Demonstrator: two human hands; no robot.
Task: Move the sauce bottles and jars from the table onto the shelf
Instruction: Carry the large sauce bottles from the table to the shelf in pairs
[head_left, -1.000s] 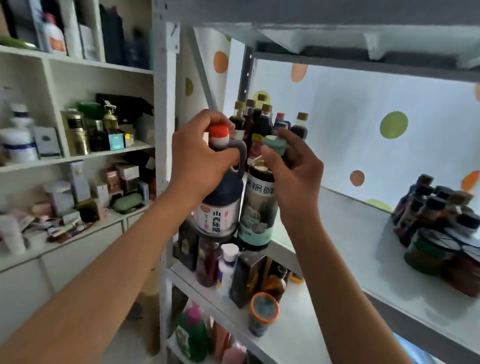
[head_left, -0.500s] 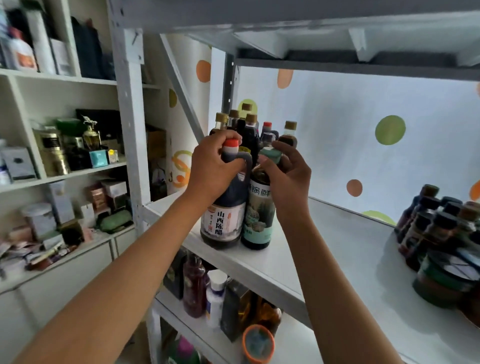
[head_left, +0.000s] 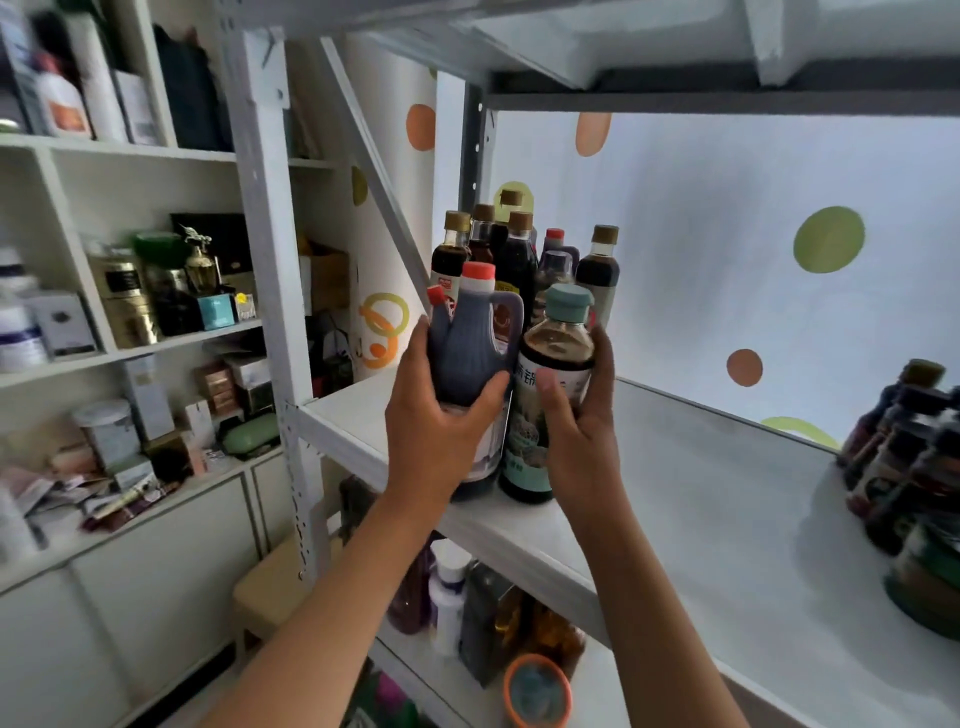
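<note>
My left hand (head_left: 441, 431) wraps around the body of a dark vinegar jug (head_left: 470, 358) with a red cap and a side handle. My right hand (head_left: 579, 431) grips a tall dark bottle (head_left: 553, 374) with a teal cap. Both bottles stand side by side near the front left edge of the white shelf (head_left: 701, 493). Right behind them stands a cluster of several dark sauce bottles (head_left: 514, 249) with brown caps.
Several dark bottles and jars (head_left: 914, 467) crowd the shelf's right end. The lower shelf holds bottles and an orange-rimmed jar (head_left: 535, 691). A white upright post (head_left: 270, 291) stands left of my hands, with cluttered cabinet shelves (head_left: 130, 332) beyond.
Both hands slid down from the bottle necks to the bottle bodies. The two bottles went from held in the air to standing on the shelf.
</note>
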